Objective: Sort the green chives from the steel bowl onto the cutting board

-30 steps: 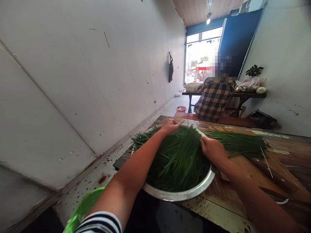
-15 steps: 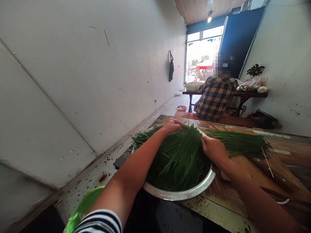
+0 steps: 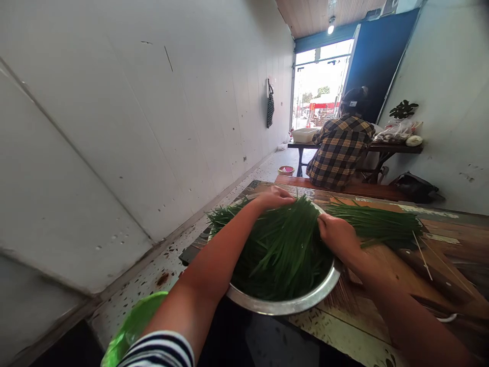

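Note:
A wide metal basin (image 3: 284, 307) full of long green garlic chives (image 3: 282, 255) stands on the table in front of me. At the far side of the basin my left hand (image 3: 275, 198) is closed, its fingertips pinching chives at the top of the bunch. My right hand (image 3: 338, 235) is closed at the right edge of the same bunch, thumb uppermost; its fingers are partly hidden behind the hand. Between the two hands the chives fan down towards me into the basin. Right of the basin lies another pile of chives (image 3: 382, 221).
Thin sticks (image 3: 342, 298) lie beside the basin on the patterned table (image 3: 328, 326). A wooden board (image 3: 385, 265) is under my right forearm. A green-bagged bin (image 3: 132, 326) stands at lower left. Ahead, a person in a plaid shirt (image 3: 340, 150) sits at another table (image 3: 389, 149).
My left hand has moved slightly right, closer to the top of the chive bunch. My right hand stays almost in place.

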The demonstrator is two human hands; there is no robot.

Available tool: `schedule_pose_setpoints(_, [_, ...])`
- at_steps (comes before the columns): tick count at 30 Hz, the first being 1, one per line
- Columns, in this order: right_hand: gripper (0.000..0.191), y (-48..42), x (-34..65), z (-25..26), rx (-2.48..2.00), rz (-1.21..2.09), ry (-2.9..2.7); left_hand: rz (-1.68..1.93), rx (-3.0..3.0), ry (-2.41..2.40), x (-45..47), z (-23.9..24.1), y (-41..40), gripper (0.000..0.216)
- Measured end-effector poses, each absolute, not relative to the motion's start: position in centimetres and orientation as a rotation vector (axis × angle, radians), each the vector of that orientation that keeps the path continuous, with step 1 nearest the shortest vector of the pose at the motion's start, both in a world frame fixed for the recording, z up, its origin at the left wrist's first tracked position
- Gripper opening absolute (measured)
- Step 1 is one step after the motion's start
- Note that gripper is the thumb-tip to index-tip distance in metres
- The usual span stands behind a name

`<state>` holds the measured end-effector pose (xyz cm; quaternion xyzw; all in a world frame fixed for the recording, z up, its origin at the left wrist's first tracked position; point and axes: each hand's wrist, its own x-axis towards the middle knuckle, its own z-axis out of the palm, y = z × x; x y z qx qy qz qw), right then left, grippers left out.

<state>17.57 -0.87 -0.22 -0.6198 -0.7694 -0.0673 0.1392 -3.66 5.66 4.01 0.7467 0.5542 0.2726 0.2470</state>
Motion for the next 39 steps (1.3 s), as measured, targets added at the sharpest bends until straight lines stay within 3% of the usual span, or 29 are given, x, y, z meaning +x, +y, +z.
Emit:
schedule_pose_setpoints(4, [0.035,-0.8,17.6,-0.3,-1.796,-0.199,-2.229,0.679,2.079,1.824,-4.5,3.0,6.6,0.009])
schedule_pose_setpoints(10, [0.035,-0.8,17.5,-0.2,-1.790,-0.213,-2.234,0.446,2.205,1.871,-4.4,1.5,7.3,0.005])
schedule_pose_setpoints(28, [0.036,-0.9,17.4,0.0,-1.819,-0.158,-2.240,0.272,2.260,1.975,-3.4,2.6,6.3,0.017])
schedule_pose_setpoints(39, [0.034,-1.0,17.5,0.0,-1.787,-0.202,-2.230,0.939,1.911,1.776,-4.8,2.2,7.4,0.019])
